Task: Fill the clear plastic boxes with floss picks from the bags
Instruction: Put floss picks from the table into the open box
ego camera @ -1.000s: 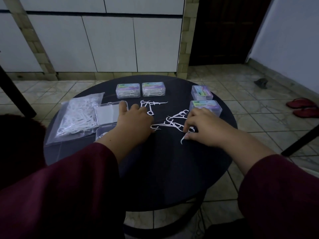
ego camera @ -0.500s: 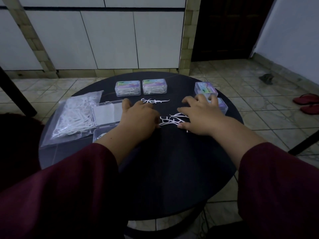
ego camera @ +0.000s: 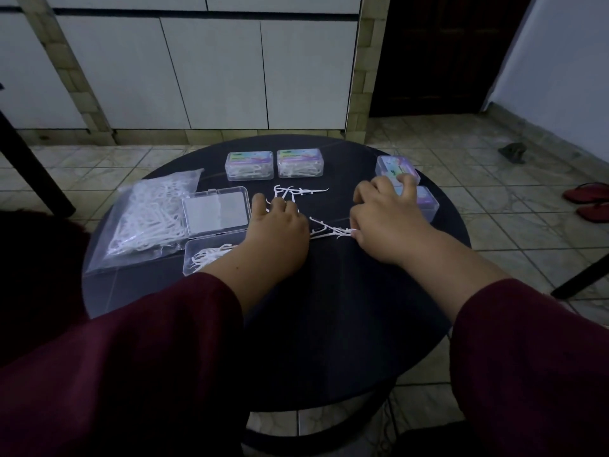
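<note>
My left hand lies knuckles-up on the round black bench, fingers curled down onto loose floss picks; I cannot tell whether it grips any. My right hand sits just beside it, fingers spread and bent, the thumb side touching the same small cluster of picks; whether it pinches one is hidden. More loose picks lie just beyond my left fingers.

Left of my left hand is an open clear box, its lid folded back flat, with only a thin layer of picks inside, so by my reckoning it is barely started. Further left, a clear plastic bag holds a large heap of picks. At the far edge stand two closed boxes side by side, packed with picks and carrying coloured labels. Two more labelled boxes sit past my right hand, partly hidden.

The picks are thin, white, and tangle together.
</note>
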